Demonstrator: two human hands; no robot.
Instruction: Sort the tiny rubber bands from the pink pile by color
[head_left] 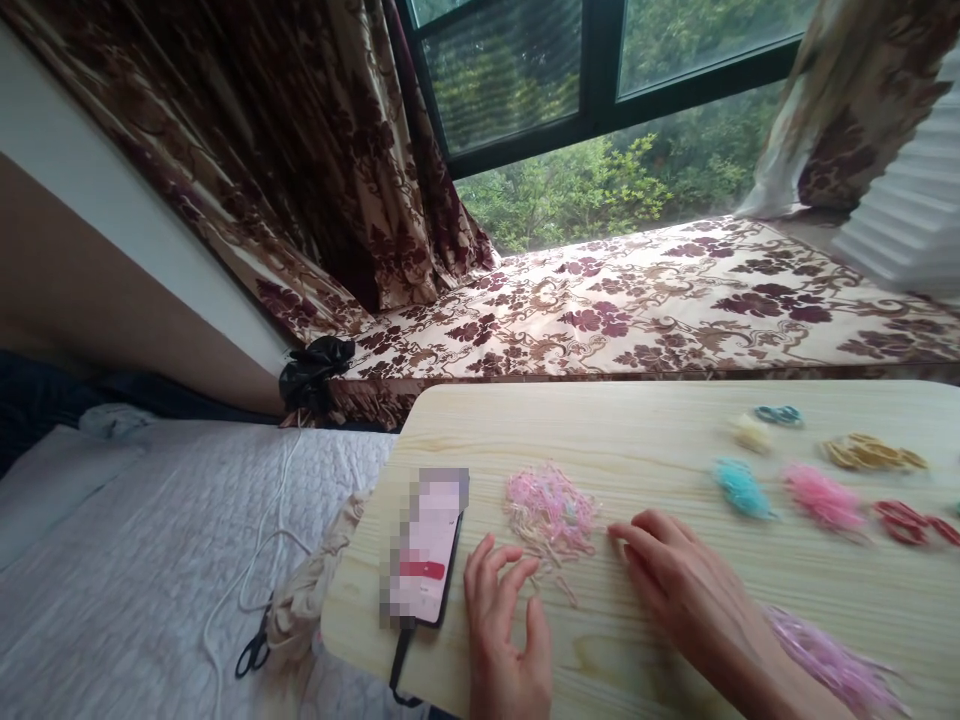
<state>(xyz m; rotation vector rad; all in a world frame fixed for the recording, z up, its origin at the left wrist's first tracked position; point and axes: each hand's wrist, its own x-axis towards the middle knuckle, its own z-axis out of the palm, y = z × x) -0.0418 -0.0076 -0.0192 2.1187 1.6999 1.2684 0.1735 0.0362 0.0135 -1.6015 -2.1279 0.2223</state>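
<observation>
A loose pile of small thin elastic bands [547, 505], mostly pink with some cream and pale green, lies on the wooden table [465, 420]. My left hand [506, 620] is at the pile's near left edge, its fingers curved and spread apart, holding nothing. On the pile's right side is my right hand [667, 560], with fingers stretched toward the bands and nothing visible in them. Sorted bunches lie farther right: turquoise bands [742, 488], bright pink bands [823, 498] and cream bands [750, 433]. Lilac bands [829, 655] lie beside my right forearm.
A phone [431, 550] with a dark strap lies left of my left hand. Tan bands [874, 453], red bands [900, 522] and blue-grey bands [778, 414] are at the right. Beyond the table are a bed [172, 500], scissors [253, 655] and a window seat [600, 320].
</observation>
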